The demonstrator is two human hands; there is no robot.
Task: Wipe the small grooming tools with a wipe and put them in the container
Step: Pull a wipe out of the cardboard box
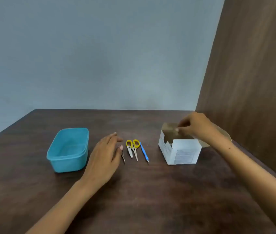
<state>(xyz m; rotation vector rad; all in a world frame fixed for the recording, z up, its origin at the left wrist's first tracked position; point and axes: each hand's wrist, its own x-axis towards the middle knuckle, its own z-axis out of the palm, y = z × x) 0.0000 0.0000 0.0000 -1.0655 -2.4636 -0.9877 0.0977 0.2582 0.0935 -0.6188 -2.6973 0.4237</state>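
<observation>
1. Fingers of the left hand lie straight and relaxed, holding nothing, just left of the tweezers.
2. Tweezers, yellow-handled scissors and blue cuticle pusher lie side by side, long axes running near to far, right of the teal container.
3. Farther right, the right hand curls its fingertips over the open wipe box; whether they pinch a wipe, I cannot tell.

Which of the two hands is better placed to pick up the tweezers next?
Probably the left hand: it hovers open right beside the tweezers, while the right hand is busy at the open white box.
</observation>
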